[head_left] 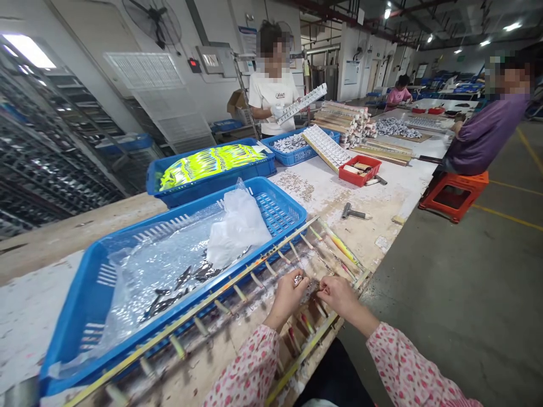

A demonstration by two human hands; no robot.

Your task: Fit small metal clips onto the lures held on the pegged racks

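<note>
My left hand [289, 295] is closed over a wooden frame, with small shiny silvery pieces showing between thumb and fingers; their kind is not clear. Close beside it, my right hand [338, 295] is pinched shut, and whatever its fingertips hold is too small to make out. Both hands are above the wooden frame [193, 312], whose two long rails carry rows of short pale pegs. Toward its far end, thin strands with shiny bits run across, next to a slim yellow-green and orange piece [344, 249]. Some pegs near my right wrist have red and yellow tips.
Left of the frame stands a blue basket [70, 316] with plastic film and dark slim pieces. A hammer [355, 212] and a red tray [355, 178] lie farther along the table. One person [274, 85] holds a white strip; another [487, 133] sits on a red stool [453, 195].
</note>
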